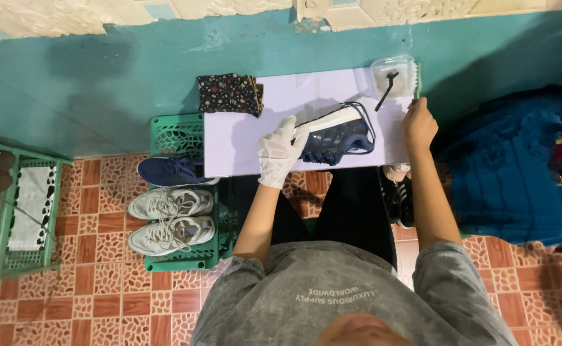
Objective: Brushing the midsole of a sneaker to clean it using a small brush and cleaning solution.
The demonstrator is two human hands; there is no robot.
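On a pale lilac board point(242, 138) laid across the person's lap, a dark blue shoe point(336, 136) with a white sole lies on its side, its laces loose. The left hand point(280, 151), in a white glove, is closed around the heel end of the shoe, with fingers wrapped over the sole edge. The bare right hand point(419, 123) rests at the right edge of the board, near a clear plastic tub point(394, 77) that sits in the far right corner; its fingers are curled together, and whether they pinch anything cannot be told. A thin black brush point(387, 90) leans out of the tub toward the shoe.

A folded dark cloth with small flowers point(230, 93) lies at the far left corner of the board. Below the board's left edge, a green plastic crate point(180, 133) holds a blue sneaker point(171, 171) and a pair of white sneakers point(171, 218), side by side. Another green rack point(13, 266) stands further left on the red patterned tile floor point(101, 301). A teal wall point(101, 70) runs behind. A blue fabric heap point(505, 179) lies to the right.
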